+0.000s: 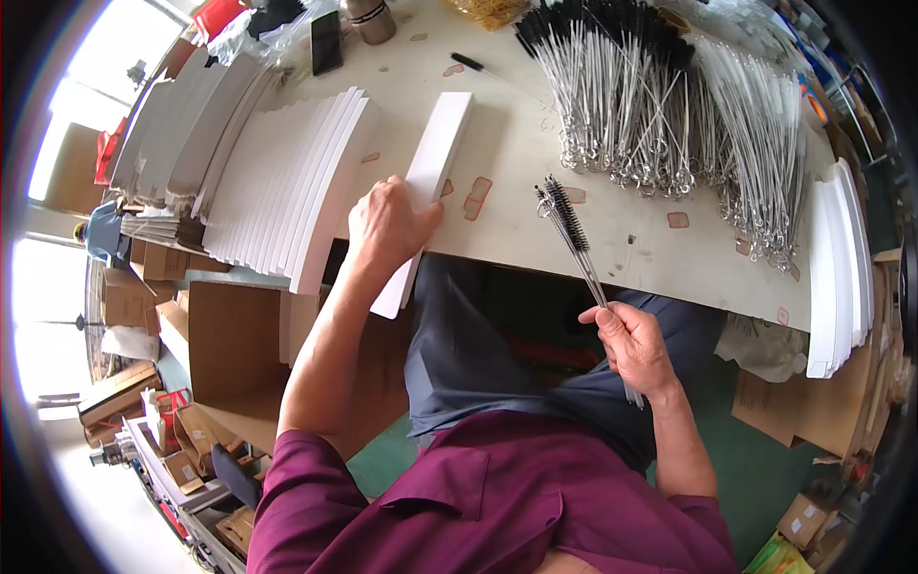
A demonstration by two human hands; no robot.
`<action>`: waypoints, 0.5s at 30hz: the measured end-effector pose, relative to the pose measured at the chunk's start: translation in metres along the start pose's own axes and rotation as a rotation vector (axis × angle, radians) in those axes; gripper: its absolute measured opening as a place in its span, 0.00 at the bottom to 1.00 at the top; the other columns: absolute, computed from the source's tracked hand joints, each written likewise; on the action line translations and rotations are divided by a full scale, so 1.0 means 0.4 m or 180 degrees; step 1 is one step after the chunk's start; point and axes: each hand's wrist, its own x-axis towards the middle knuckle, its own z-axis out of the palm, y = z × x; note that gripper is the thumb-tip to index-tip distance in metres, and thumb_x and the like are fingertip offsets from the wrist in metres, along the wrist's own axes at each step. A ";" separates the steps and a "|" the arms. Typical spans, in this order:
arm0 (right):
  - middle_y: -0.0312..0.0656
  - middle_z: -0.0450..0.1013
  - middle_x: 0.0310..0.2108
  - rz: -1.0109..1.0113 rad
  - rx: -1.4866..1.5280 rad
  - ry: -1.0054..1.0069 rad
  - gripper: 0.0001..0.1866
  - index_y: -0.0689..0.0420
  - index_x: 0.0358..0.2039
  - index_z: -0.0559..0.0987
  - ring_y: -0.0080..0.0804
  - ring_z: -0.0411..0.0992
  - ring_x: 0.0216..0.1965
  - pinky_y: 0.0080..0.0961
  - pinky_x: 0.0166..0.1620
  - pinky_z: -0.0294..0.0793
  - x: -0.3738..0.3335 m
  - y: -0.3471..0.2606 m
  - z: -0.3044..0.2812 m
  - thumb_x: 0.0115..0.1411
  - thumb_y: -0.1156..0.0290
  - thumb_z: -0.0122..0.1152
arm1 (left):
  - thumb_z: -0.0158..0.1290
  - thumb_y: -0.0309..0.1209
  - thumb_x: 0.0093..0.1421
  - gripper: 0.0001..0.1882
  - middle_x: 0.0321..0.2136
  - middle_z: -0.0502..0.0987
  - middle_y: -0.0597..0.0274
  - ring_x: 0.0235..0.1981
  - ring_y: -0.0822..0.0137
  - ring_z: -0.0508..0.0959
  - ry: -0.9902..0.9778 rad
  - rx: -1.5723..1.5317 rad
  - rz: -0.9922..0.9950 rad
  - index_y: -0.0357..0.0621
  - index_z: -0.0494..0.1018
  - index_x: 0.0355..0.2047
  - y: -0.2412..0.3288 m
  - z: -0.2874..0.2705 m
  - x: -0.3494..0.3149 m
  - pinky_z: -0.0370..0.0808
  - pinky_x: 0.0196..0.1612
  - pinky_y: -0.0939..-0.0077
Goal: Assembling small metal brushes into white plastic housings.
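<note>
My left hand [390, 225] is wrapped over a long, narrow white box [442, 143] lying on the table, its near end sticking out past the table's front edge. The thumb presses the box's right side and the fingers lie on its left. In front of my lap, my right hand [633, 346] grips a small bunch of wire-handled bottle brushes [576, 230] by the wires. Their black bristles and wire loops point up and away, above the front of the table. To the left of the box stands a row of similar white boxes [287, 187].
A big pile of black-bristled wire brushes [622, 105] covers the far right of the table [411, 72]. One loose brush [469, 62] lies behind the box. More white boxes [834, 277] sit at the right edge. A phone [326, 44] and a metal flask [370, 19] stand far left.
</note>
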 end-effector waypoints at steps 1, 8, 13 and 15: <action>0.23 0.60 0.20 0.0009 -0.0004 -0.0028 0.17 0.61 0.41 0.83 0.10 0.54 0.22 0.16 0.24 0.55 -0.001 0.000 0.004 0.76 0.60 0.55 | 0.62 0.47 0.57 0.27 0.35 0.82 0.37 0.39 0.43 0.84 -0.0004 -0.0241 -0.0012 0.28 0.78 0.36 0.002 -0.012 0.000 0.80 0.45 0.54; 0.26 0.61 0.20 -0.0001 -0.0091 -0.0370 0.20 0.61 0.41 0.84 0.14 0.57 0.23 0.18 0.28 0.61 -0.005 -0.002 0.048 0.77 0.57 0.51 | 0.52 0.44 0.65 0.22 0.29 0.82 0.56 0.27 0.63 0.80 -0.1007 -0.4334 -0.0843 0.34 0.79 0.39 -0.011 -0.011 -0.033 0.79 0.33 0.67; 0.23 0.58 0.18 -0.0316 -0.0306 -0.0779 0.23 0.64 0.41 0.82 0.12 0.53 0.18 0.17 0.21 0.56 0.010 0.009 0.100 0.78 0.55 0.50 | 0.48 0.54 0.67 0.32 0.39 0.82 0.49 0.33 0.64 0.81 -0.1610 -0.5599 -0.1168 0.34 0.75 0.51 0.004 0.048 -0.039 0.79 0.39 0.69; 0.24 0.58 0.18 -0.0214 -0.0345 -0.0796 0.23 0.64 0.40 0.82 0.12 0.54 0.18 0.17 0.21 0.57 0.004 0.013 0.103 0.78 0.55 0.50 | 0.52 0.53 0.67 0.30 0.39 0.83 0.50 0.35 0.64 0.81 -0.1620 -0.5898 -0.1255 0.34 0.74 0.52 0.033 0.051 -0.059 0.78 0.42 0.68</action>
